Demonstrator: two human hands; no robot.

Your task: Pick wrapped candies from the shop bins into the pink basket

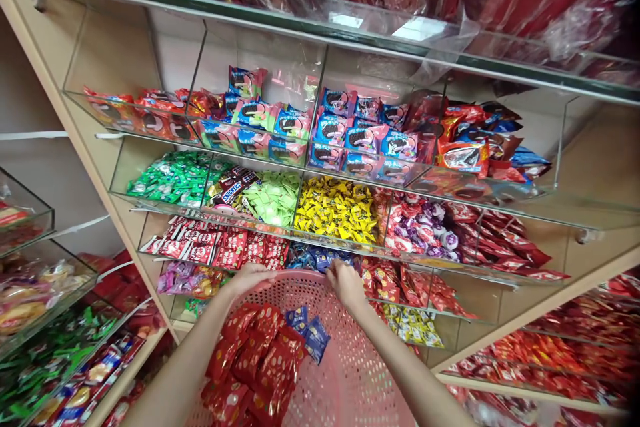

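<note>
A pink perforated plastic basket [370, 353] is tilted toward me in the lower middle of the view. Shiny red packets with gold dots [260, 360] fill its left side, with a few small blue packets [316, 339] beside them. My left hand [253, 277] grips the far-left part of the rim. At the far rim, my right hand [347, 282] has its fingers curled closed, right in front of a shelf compartment of blue wrapped candies [317, 257]. Whatever those fingers hold, if anything, is hidden.
Glass-fronted shelves rise ahead, divided into compartments. They carry yellow candies [337, 210], green candies [173, 177], blue-and-pink cookie packs [363, 135] and red packets [187, 238]. A glass shelf edge [320, 37] crosses above. More candy bins [55, 347] stand at left.
</note>
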